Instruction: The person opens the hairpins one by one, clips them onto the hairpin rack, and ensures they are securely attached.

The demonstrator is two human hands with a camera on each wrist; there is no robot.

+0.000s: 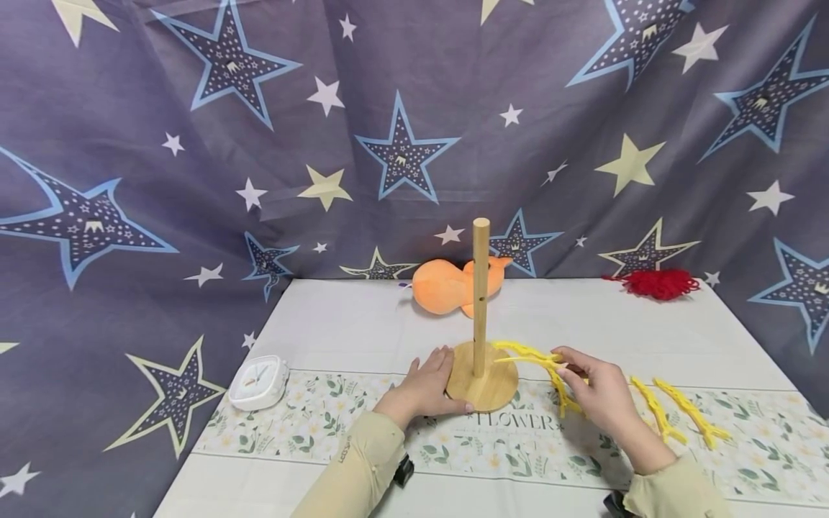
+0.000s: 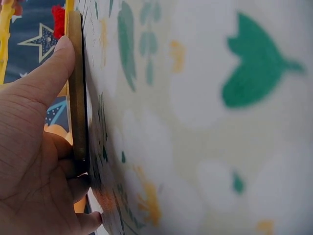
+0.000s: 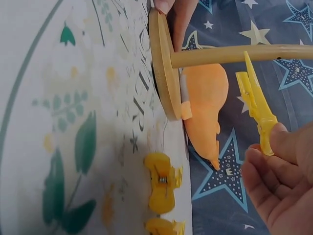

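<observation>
A wooden stand (image 1: 481,302), an upright post on a round base (image 1: 495,396), stands on the floral cloth. My left hand (image 1: 424,388) holds the base at its left side, the thumb along the front edge and the fingers round the far side. In the left wrist view the thumb and curled fingertips meet the base's rim (image 2: 77,98). My right hand (image 1: 599,396) pinches a yellow plastic clip (image 3: 257,103) between thumb and fingers. Its pointed end overlaps the post in the right wrist view. More yellow clips (image 3: 160,183) lie on the cloth under that hand.
Two yellow clips (image 1: 657,410) lie right of the right hand. An orange plush toy (image 1: 443,288) lies behind the stand, a red yarn bundle (image 1: 660,285) at the back right. A white clock (image 1: 257,383) stands at the left. A starry curtain (image 1: 401,151) hangs behind the table.
</observation>
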